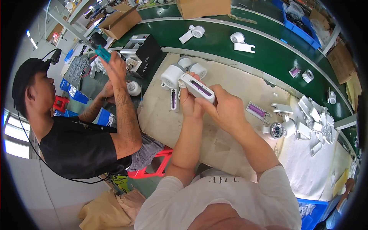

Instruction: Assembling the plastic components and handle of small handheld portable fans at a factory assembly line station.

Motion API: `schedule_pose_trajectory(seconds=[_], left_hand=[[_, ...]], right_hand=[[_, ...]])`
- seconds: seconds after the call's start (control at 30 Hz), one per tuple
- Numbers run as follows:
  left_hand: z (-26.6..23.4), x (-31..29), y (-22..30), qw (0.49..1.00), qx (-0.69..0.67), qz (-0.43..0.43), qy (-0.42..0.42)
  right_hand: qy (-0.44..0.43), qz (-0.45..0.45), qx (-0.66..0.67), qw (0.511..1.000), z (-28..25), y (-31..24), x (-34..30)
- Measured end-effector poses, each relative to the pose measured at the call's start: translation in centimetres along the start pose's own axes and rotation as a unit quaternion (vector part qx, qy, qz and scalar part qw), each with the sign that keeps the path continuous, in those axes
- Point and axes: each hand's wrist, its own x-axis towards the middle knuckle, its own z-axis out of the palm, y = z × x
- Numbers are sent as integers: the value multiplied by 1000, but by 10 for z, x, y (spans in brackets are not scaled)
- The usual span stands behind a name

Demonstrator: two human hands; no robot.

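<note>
A white plastic handle casing (197,89) with a purple strip inside its long slot is held in both hands. My left hand (188,101) wraps round it from below. At its near end, the fingers of my right hand (227,106) close on its side. Right behind it several white round fan heads (172,76) stand close together; whether one joins the held casing, I cannot tell. Another casing (174,100) with a dark purple slot lies left of my left hand. To the right of my right hand lies an opened casing (258,112) with a purple cell.
A heap of white plastic parts (316,120) and a round fan part (276,130) lie on the right. Behind runs a green conveyor (218,44) with scattered fan pieces. At left, a co-worker (82,142) holds a teal tool (102,53) beside a black machine (143,55).
</note>
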Motion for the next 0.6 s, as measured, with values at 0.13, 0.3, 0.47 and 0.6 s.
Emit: schedule_pose_trajectory(seconds=[0.13,0.3,0.47,0.6], left_hand=[[1,0,-3,999,28,12,37],[3,-5,-6,998,27,12,59],[7,-5,-8,996,44,31,74],[17,-5,-9,991,128,20,38]], right_hand=[[54,-5,-52,997,5,1,0],[94,-43,-85,991,5,10,-3],[92,-103,-77,987,-3,29,6],[2,-120,-10,993,-17,53,17]])
